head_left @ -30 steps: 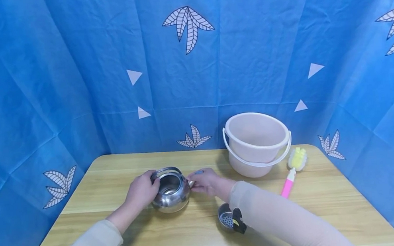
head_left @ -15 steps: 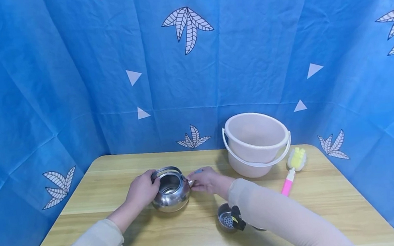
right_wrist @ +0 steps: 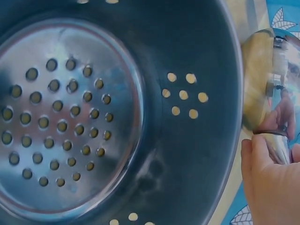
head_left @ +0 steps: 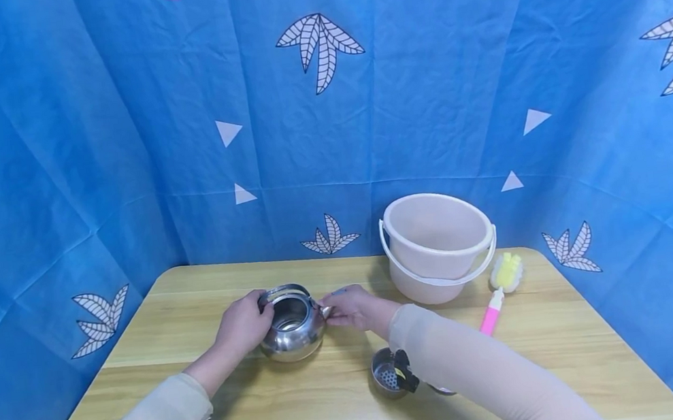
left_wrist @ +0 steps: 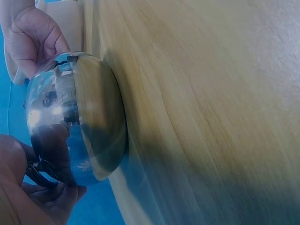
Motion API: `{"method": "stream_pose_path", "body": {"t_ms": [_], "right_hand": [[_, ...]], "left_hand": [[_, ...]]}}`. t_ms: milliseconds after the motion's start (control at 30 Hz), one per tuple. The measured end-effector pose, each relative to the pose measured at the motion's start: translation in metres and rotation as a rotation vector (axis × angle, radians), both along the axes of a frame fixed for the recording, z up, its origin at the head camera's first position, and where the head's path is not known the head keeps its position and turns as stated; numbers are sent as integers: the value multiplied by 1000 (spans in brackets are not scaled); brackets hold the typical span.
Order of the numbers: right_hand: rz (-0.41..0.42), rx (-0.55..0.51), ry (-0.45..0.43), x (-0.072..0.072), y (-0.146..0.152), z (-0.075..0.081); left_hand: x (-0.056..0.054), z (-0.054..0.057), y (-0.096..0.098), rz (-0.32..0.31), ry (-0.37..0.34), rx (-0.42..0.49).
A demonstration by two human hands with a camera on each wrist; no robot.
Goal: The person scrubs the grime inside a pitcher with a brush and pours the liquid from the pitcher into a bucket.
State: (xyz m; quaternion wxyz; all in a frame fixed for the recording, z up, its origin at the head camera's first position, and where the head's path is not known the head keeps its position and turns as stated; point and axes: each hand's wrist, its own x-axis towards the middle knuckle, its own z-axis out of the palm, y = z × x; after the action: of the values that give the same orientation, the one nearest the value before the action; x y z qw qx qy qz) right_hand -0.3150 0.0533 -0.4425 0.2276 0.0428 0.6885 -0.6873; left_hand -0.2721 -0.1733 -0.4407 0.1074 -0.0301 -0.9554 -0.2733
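Observation:
A shiny steel teapot without a lid on it sits on the wooden table, its round mouth facing up. My left hand grips the teapot's handle at its left end, thumb near the mouth. On the other side, my right hand pinches the short spout between thumb and fingers. A perforated steel tea strainer stands below my right wrist and fills much of the right wrist view. The sleeve partly covers a small metal rim beside it.
A white bucket with its handle down stands at the back right of the table. Beside it lies a sponge brush with a pink handle, part of it behind my right sleeve. Blue printed cloth hangs around the table.
Both hands keep their places on the teapot. The right sleeve has shifted slightly, and a bit of metal rim now shows beside it.

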Motion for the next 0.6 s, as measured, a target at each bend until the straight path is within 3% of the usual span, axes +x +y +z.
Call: {"method": "stream_pose_path", "body": {"t_ms": [333,600], "right_hand": [[-10,-26,-18,-4,7,4],[-11,-41,-34,-3,16,17]], "left_hand": [[4,3,-2,-3,13,16],[11,14,-5,-20,30,37]]}}
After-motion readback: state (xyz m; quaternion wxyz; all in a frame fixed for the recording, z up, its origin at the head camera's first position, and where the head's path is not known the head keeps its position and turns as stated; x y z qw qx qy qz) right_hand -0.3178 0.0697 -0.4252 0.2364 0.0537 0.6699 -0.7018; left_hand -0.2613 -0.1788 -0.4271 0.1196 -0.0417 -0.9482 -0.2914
